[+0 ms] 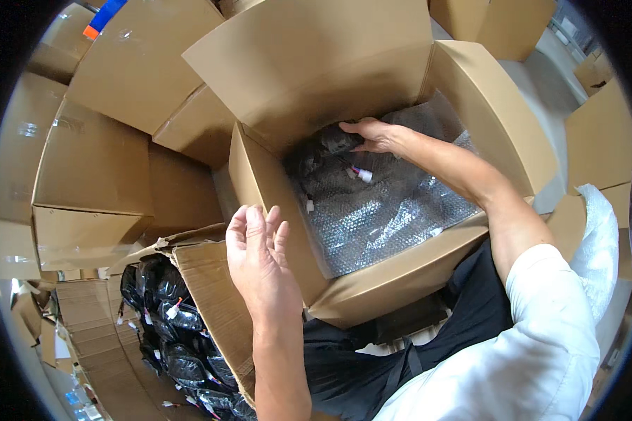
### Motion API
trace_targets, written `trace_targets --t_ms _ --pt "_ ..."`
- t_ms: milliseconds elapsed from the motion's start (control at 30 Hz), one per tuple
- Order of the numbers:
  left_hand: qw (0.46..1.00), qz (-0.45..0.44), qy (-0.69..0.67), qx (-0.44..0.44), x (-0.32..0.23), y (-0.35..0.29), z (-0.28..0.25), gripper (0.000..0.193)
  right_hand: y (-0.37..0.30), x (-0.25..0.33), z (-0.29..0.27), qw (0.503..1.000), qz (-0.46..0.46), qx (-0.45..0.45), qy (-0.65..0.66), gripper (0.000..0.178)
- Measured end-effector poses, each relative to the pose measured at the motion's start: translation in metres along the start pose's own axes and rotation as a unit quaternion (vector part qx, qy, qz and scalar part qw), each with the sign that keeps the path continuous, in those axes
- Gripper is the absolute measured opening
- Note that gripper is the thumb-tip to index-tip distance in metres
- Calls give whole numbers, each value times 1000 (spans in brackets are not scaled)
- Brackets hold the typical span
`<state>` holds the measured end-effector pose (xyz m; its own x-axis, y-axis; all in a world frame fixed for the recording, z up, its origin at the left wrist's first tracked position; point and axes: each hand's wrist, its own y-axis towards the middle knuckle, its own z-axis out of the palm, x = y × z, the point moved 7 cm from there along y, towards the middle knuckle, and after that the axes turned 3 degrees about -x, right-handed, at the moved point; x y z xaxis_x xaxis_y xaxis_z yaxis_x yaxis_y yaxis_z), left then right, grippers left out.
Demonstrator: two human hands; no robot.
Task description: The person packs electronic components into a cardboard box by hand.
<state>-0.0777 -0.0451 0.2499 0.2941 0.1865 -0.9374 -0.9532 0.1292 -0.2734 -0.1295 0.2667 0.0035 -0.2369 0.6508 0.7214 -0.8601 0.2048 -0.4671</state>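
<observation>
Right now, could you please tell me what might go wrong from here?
The white connector lies loose on the bubble wrap, close to the black bagged part in the right hand, so it could get pinched underneath.

The bubble wrap rides up at the carton's far right corner, so it might bunch.

The left-hand carton's ragged rim could perhaps snag wires on the bagged parts inside.

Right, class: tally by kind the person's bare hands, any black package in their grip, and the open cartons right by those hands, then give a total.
Bare hands: 2 (left hand, right hand)
Gripped: 1 (black package, right hand)
Open cartons: 2 (large carton below the right hand, torn-edged carton beside the left)
Total: 5
</observation>
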Motion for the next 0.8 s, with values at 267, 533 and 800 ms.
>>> trace_targets --t_ms 267,533,800 --pt "998 -14 54 9 6 4 -2 46 63 -52 -48 951 -106 -111 -269 54" --pt "974 77 200 71 14 3 13 63 69 -66 -71 838 12 -157 -522 83" --pt "965 182 150 111 -37 -70 -43 30 -29 -17 25 586 -349 -109 -723 55"
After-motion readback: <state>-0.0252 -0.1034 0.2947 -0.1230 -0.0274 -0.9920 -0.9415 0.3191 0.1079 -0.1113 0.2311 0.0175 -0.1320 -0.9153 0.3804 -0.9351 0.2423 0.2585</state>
